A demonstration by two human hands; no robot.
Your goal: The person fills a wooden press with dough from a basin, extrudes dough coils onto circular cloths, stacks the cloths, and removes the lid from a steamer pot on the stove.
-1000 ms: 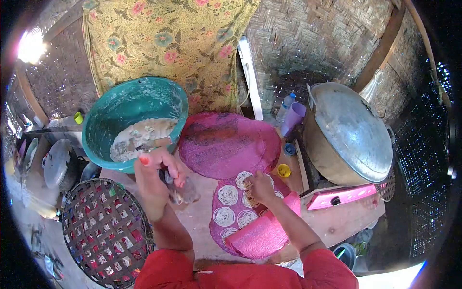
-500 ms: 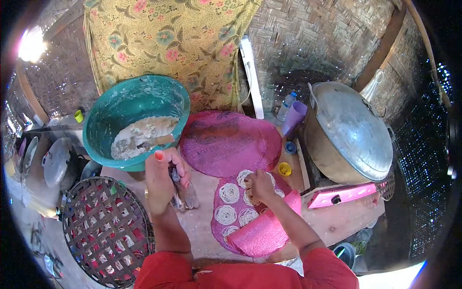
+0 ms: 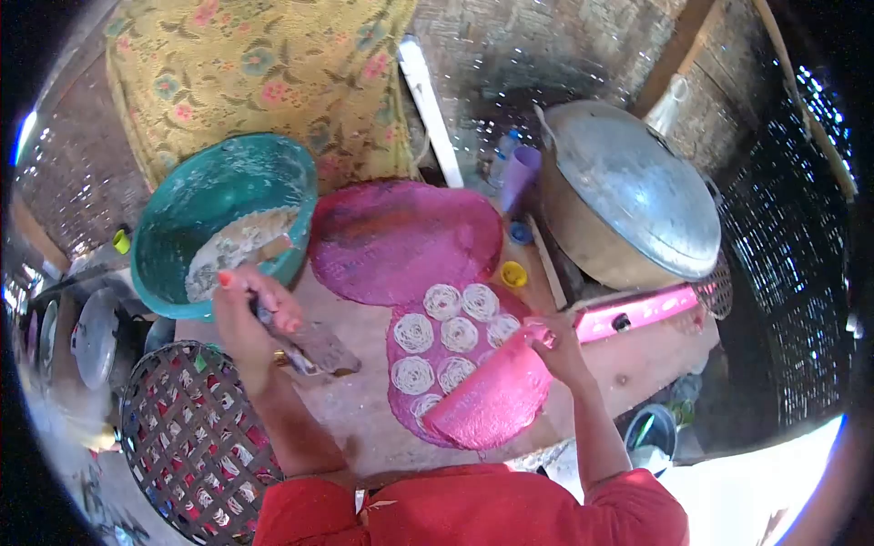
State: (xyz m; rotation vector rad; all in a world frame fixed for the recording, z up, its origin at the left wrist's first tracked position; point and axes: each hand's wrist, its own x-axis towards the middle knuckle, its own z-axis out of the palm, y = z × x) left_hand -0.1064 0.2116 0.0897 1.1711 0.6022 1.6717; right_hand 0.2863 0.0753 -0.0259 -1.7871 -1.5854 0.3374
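My left hand point(image 3: 253, 305) is closed around a grey-brown, shiny bundle point(image 3: 319, 348) that looks like wrapped plastic; its exact kind is unclear. It is held in front of the green basin point(image 3: 223, 155), which contains pale dough or flour. My right hand point(image 3: 557, 353) pinches the edge of a pink plastic sheet point(image 3: 492, 396), folded over toward me at the lower right. Several white round nests of thin strands point(image 3: 442, 302) lie on the sheet's flat part, and the fold covers some of them. Behind it lies a larger, darker pink round sheet point(image 3: 410, 241).
At the right stands a big lidded metal pot point(image 3: 628, 196) beside a pink stove front point(image 3: 642, 312). A purple cup point(image 3: 520, 173), a water bottle point(image 3: 503, 156) and a yellow lid point(image 3: 513, 274) are near it. A woven basket tray point(image 3: 196, 437) is at the left.
My right hand has moved from the nests to the pink sheet's folded edge, now gripping it. My left hand tilts its bundle further to the right. The view has shifted.
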